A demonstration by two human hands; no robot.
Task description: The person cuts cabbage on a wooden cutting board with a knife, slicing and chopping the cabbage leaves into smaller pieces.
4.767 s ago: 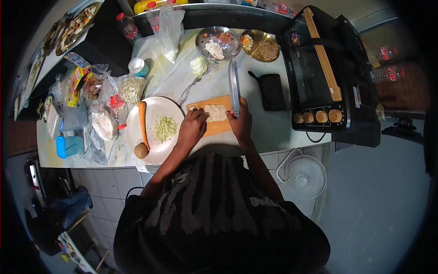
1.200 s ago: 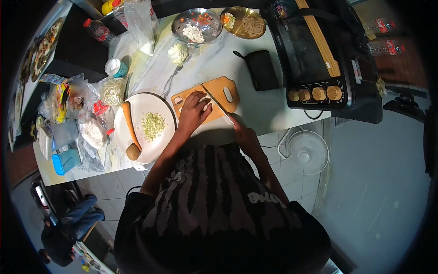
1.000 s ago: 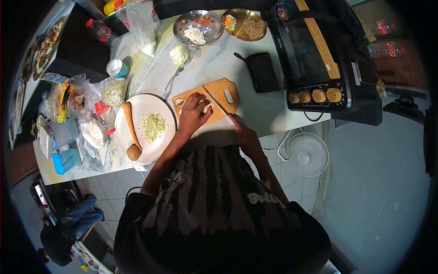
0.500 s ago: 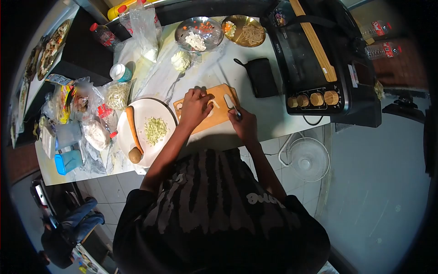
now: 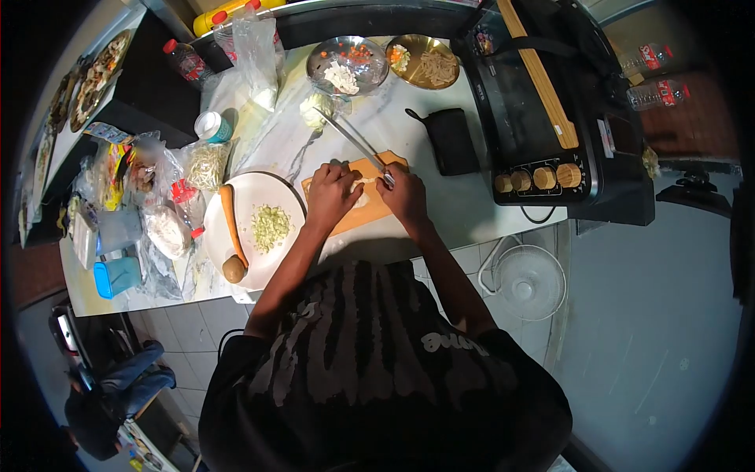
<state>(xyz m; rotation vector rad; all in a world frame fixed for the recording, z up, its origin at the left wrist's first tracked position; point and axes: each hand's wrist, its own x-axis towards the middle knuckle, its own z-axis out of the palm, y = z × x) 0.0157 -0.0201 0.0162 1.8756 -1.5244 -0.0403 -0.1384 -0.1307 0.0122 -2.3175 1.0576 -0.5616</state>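
Note:
A wooden cutting board [image 5: 358, 223] lies on the marble counter. Over its left part rests my left hand [image 5: 332, 193], fingers curled on a pale food piece [image 5: 362, 200] that they partly hide. My right hand [image 5: 403, 193] is wrapped round the handle of a knife [image 5: 355, 141]; the blade points up and left, above the board's far edge, towards a cabbage piece [image 5: 315, 111]. Left of the board, a white plate [image 5: 255, 189] holds chopped green pieces [image 5: 270, 227], a carrot [image 5: 232, 220] and a round brown item [image 5: 233, 269].
Two metal plates with cut food, one silver [image 5: 317, 72] and one golden [image 5: 418, 46], stand at the back. A black pouch [image 5: 454, 141] lies beside a black oven [image 5: 519, 118]. Plastic bags [image 5: 169, 233] and a blue container [image 5: 118, 277] crowd the left. A seated person [image 5: 94, 409] is at lower left.
The knife has swung from lying across the board to pointing up and left, off the board. My right hand has moved up onto the board's right side. My left hand stays over the food.

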